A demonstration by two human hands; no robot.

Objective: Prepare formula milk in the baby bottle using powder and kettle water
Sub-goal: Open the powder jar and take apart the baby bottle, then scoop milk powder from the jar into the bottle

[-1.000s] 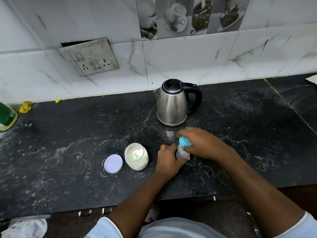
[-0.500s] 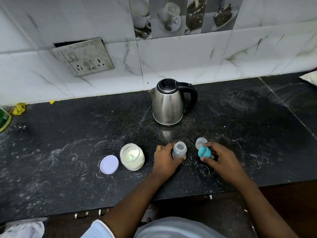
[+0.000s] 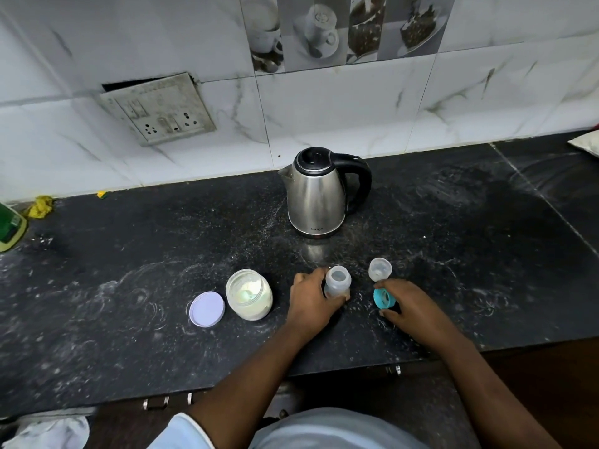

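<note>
Small translucent plastic baby bottle [image 3: 337,281] upright and uncapped on the dusty black stone counter [image 3: 129,286], near its front edge and a little right of centre, mouth open to the camera. Left hand [image 3: 312,303] wrapped around the bottle's near and left side, fingers curled against the wall, thumb tip showing at the base on the right. Right hand [image 3: 410,307] just to the right, pinching a teal plastic screw ring [image 3: 383,298] between thumb and fingers, ring tilted on edge with its opening facing left, low over the counter; contact with the surface impossible to judge. Clear domed plastic cap [image 3: 380,273] standing on the counter just beyond the ring, apart from the bottle. Left of the bottle, an open glass jar of pale formula powder [image 3: 249,294], and touching or nearly touching its left side a flat round lilac lid [image 3: 206,308] lying on the counter. Stainless steel electric kettle with black lid and handle [image 3: 319,194] further back, beyond the bottle, handle turned right, close to the white marble-patterned tiled wall [image 3: 356,108]. Grimy white switch-and-socket plate [image 3: 158,108] on that wall to the left, hanging askew. Green object [image 3: 9,226] cut off at the far left edge.
</note>
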